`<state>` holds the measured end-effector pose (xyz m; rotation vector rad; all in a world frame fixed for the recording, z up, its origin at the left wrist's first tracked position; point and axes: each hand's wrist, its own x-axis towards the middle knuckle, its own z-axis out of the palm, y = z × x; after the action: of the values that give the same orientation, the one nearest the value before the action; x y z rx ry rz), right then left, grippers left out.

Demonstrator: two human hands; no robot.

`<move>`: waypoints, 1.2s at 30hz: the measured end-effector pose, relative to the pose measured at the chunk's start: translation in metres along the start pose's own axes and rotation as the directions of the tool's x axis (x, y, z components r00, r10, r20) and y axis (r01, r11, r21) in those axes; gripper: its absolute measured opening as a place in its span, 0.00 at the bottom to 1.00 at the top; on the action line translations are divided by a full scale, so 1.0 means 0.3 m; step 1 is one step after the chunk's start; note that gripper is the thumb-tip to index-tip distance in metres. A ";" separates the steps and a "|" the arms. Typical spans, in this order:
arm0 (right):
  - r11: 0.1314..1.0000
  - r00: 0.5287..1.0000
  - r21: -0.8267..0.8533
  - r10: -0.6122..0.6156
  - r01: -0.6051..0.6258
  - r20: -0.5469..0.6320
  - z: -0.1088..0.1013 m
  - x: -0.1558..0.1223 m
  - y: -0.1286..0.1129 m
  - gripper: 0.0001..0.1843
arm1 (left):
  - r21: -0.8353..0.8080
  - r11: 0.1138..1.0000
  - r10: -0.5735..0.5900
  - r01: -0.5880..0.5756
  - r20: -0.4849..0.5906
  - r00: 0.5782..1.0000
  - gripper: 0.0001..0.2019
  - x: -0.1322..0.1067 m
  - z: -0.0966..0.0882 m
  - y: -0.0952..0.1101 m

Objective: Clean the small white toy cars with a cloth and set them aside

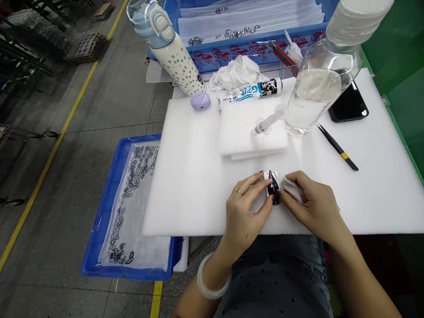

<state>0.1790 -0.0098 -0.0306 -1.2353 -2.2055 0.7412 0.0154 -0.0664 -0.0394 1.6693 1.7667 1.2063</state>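
My left hand is closed around a small glossy black-and-white piece with thin reddish lines, pinning it from the left with fingertips and thumb. It looks like a miniature car body, though fingers cover part of it. Folded white cloth is pinched in my right hand, whose fingertips are at the piece's right edge. Both hands are low over the front part of the white foam sheet. Beyond them sits a white foam block with a small translucent nozzle on it.
Behind the block are a glue tube, crumpled tissue and a lilac case. A dotted bottle stands left; a clear bottle of liquid, tweezers and a phone are right. A blue tray holds many dark rings.
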 end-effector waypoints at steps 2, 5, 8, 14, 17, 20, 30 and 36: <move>1.000 1.000 -0.016 0.006 -0.006 0.001 0.004 0.003 -0.001 0.06 | 0.004 1.000 0.005 -0.005 -0.003 1.000 0.15 -0.003 0.001 -0.002; 1.000 0.999 0.004 0.025 -0.025 0.040 -0.003 0.005 0.000 0.06 | 0.005 1.000 0.014 -0.014 0.009 1.000 0.16 0.003 -0.008 -0.008; 0.991 0.995 0.112 0.064 -0.073 0.081 -0.023 0.004 0.003 0.05 | -0.004 0.998 0.060 -0.060 0.103 0.993 0.25 0.031 -0.028 -0.013; 0.963 0.993 0.245 0.104 -0.114 0.052 -0.051 -0.002 0.004 0.04 | 0.108 0.952 0.217 -0.288 0.425 0.879 0.29 0.069 -0.040 -0.023; 0.960 0.992 0.250 0.111 -0.124 0.064 -0.049 -0.003 0.001 0.03 | 0.184 0.954 0.182 -0.235 0.265 0.947 0.34 0.053 -0.024 -0.034; 0.971 0.992 0.208 0.105 -0.117 0.068 -0.043 -0.004 -0.001 0.02 | 0.177 0.966 0.163 -0.187 0.140 0.977 0.35 0.035 -0.022 -0.045; 0.997 0.994 0.007 0.075 -0.075 0.077 -0.014 0.017 -0.004 0.09 | 0.015 0.995 0.099 -0.102 0.143 0.985 0.22 0.033 -0.053 -0.056; 0.997 0.995 -0.017 0.078 -0.077 0.061 -0.008 0.028 -0.009 0.11 | 0.032 0.991 0.123 -0.128 0.119 0.985 0.20 0.031 -0.042 -0.064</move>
<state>0.1750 -0.0032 -0.0258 -1.3293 -2.2265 0.8045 -0.0075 -0.0594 -0.0457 1.8592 1.6469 1.1081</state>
